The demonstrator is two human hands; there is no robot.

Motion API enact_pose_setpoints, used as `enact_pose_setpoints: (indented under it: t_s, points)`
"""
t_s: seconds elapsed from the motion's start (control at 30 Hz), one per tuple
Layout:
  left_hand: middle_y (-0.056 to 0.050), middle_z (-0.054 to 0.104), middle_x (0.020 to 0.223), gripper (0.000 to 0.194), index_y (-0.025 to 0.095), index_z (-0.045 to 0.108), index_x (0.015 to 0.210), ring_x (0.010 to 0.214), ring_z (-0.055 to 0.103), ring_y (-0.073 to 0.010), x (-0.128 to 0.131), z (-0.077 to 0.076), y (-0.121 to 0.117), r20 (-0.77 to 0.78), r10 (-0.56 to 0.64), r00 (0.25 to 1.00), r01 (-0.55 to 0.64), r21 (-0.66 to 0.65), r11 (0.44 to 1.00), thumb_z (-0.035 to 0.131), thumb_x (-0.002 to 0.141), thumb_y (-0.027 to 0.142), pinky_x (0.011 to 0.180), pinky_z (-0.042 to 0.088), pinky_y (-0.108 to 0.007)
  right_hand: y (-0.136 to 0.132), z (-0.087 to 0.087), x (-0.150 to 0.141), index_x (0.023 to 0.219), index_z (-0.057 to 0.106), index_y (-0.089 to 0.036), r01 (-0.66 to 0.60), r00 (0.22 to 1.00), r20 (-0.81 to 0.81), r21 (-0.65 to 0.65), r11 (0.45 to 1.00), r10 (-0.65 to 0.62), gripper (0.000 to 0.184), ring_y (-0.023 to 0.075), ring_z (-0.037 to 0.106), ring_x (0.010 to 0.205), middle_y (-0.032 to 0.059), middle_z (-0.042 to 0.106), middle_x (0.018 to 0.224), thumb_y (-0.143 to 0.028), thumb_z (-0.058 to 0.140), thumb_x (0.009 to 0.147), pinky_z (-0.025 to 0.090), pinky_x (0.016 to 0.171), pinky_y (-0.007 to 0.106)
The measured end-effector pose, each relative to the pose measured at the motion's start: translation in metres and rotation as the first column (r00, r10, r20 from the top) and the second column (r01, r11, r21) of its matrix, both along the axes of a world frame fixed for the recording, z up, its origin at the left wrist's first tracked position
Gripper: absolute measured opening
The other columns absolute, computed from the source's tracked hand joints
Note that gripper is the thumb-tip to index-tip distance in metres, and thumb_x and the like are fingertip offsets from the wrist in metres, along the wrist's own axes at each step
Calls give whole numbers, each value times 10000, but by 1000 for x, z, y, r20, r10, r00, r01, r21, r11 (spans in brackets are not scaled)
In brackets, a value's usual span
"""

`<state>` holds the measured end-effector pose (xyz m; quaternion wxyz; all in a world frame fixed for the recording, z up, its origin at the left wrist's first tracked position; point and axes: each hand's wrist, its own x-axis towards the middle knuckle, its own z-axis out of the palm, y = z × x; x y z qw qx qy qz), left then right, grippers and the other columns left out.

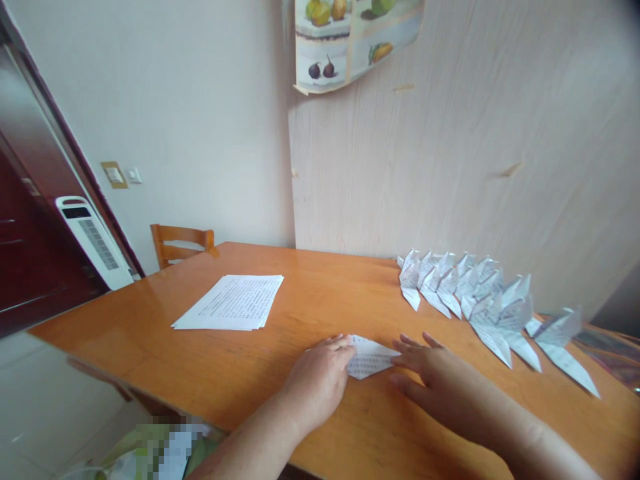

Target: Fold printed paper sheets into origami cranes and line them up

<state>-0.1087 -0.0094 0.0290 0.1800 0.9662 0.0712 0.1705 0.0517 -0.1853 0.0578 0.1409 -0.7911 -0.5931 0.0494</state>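
A sheet of printed paper folded into a kite-like shape (pixel 371 359) lies flat on the wooden table (pixel 320 293). My left hand (pixel 323 373) rests over its left end, palm down, fingers stretched out and covering that part. At the pointed right end, my right hand (pixel 425 363) touches or nearly touches the paper with its fingertips, the fingers spread. Several folded paper figures (pixel 490 307) with upright wings stand in rows to the right, made of similar printed paper. One more folded figure (pixel 565 347) stands nearer the table's right edge.
A stack of printed sheets (pixel 235 303) lies on the left part of the table. Behind the table's far left corner stands a wooden chair (pixel 183 243). A white heater (pixel 95 243) is by the dark red door. Fruit paintings (pixel 345 40) hang on the wall.
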Motion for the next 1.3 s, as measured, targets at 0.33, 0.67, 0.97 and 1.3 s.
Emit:
enact_pose_setpoints:
  t_s: [0.33, 0.67, 0.97, 1.3]
  points:
    - [-91, 585, 1413, 427, 188, 610, 1297, 1319, 537, -206, 0, -2, 1, 14, 5, 1000, -5, -22, 1000, 421, 927, 86, 1147, 410, -365, 16, 11, -19, 1068, 708, -263, -113, 983, -110, 267, 957, 147, 270, 211, 651, 979, 42, 717, 1069, -154, 527, 898, 513, 874, 345]
    - [-72, 602, 1371, 476, 203, 588, 1259, 1284, 541, -203, -6, 16, 6, -23, -57, 998, 53, -143, 988, 442, 839, 33, 1129, 402, -368, 22, -4, -17, 913, 710, -230, -69, 984, -156, 112, 991, 86, 172, 192, 608, 889, 28, 684, 941, -139, 570, 873, 461, 789, 285]
    - [-40, 589, 993, 286, 226, 647, 989, 964, 570, -213, -5, 21, 11, -72, -66, 995, 55, -142, 988, 596, 739, 95, 843, 468, -308, 25, -14, -15, 890, 694, -240, -42, 982, -176, 125, 991, 64, 127, 184, 595, 869, 16, 672, 929, -158, 597, 883, 435, 771, 286]
    - [-14, 578, 985, 153, 228, 645, 947, 942, 564, -181, -7, 14, 17, -70, -44, 997, 25, -252, 967, 627, 830, 131, 818, 445, -277, 28, -17, -16, 916, 681, -247, -41, 981, -185, 106, 994, 60, 127, 195, 592, 886, 18, 670, 956, -154, 609, 871, 441, 771, 311]
